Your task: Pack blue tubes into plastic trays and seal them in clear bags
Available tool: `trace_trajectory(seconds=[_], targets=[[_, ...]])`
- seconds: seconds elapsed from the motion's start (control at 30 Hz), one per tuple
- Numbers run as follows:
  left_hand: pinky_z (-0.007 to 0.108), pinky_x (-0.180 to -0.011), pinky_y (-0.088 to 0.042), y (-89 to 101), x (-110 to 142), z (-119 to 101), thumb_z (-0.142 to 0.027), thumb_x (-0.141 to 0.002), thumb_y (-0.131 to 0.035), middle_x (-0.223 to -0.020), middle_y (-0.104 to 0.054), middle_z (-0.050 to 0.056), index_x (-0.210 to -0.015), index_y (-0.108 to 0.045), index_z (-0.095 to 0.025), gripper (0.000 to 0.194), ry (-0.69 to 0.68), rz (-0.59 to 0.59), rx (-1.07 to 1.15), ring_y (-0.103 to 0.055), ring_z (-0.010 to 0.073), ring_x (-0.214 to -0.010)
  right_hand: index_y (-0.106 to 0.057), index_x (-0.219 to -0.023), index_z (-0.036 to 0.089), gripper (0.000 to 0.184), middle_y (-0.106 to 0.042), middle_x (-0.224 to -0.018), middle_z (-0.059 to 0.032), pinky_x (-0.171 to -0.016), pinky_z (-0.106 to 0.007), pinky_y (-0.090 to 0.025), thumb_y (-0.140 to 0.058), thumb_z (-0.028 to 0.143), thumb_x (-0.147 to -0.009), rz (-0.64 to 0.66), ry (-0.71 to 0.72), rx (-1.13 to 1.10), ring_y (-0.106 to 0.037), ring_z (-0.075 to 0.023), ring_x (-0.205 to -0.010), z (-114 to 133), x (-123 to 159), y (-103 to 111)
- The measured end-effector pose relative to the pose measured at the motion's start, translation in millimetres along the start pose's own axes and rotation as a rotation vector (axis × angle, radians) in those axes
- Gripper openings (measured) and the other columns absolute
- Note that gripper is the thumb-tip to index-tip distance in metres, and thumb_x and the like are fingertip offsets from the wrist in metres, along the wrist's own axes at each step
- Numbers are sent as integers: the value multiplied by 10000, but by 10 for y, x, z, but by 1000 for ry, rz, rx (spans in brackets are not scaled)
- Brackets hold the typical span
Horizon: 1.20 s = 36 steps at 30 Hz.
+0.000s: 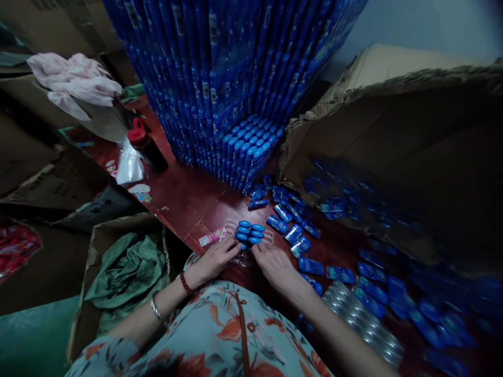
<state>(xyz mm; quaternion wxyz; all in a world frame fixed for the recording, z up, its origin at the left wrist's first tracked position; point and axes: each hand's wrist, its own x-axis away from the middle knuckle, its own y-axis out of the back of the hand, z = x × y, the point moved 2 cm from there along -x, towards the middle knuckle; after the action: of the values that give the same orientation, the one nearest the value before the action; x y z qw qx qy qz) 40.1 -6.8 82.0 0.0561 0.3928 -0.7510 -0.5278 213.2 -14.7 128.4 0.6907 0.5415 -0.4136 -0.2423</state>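
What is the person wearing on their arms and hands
The hands are bare, with no gloves. The left hand has a red bead bracelet at the wrist and a silver bangle further up. The right hand and forearm show no jewellery or sleeve.

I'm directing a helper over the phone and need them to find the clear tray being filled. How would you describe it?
Start at the tall blue stack at the back of the red-brown table and come toward the near edge. The clear plastic tray lies there between the left hand and the right hand. Unlike the loose blue packets scattered to its right, it holds a tidy cluster of blue pieces.
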Motion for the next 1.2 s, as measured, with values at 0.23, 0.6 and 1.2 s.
trace_trajectory(seconds=[0.23,0.6,1.2], targets=[[308,-770,-490,67,5,1,-130,-935,-338,-986,-552,101,-1113,-500,-143,241,-6,126,-39,-520,177,-897,-588,-986,85,259,-628,-903,-167,-681,-356,-466,-373,37,-849,40,12,145,-606,-259,-824,133,-105,94],[230,-686,-464,115,47,219,-77,-911,-322,-852,-537,59,-894,-534,-138,221,74,-67,171,-506,130,-784,-560,-1083,151,265,-633,-962,-103,-575,-263,-433,-459,64,-854,-116,7,20,-623,-181,-740,-30,-114,-85],[338,-789,-479,66,-197,-16,-67,-897,-359,-973,-575,111,-1085,-504,-120,243,-96,203,-193,-540,195,-885,-603,-1117,211,268,-596,-1069,-85,-756,-292,-469,-433,240,-912,-621,-280,-283,-552,-203,-969,-924,-475,-75]])
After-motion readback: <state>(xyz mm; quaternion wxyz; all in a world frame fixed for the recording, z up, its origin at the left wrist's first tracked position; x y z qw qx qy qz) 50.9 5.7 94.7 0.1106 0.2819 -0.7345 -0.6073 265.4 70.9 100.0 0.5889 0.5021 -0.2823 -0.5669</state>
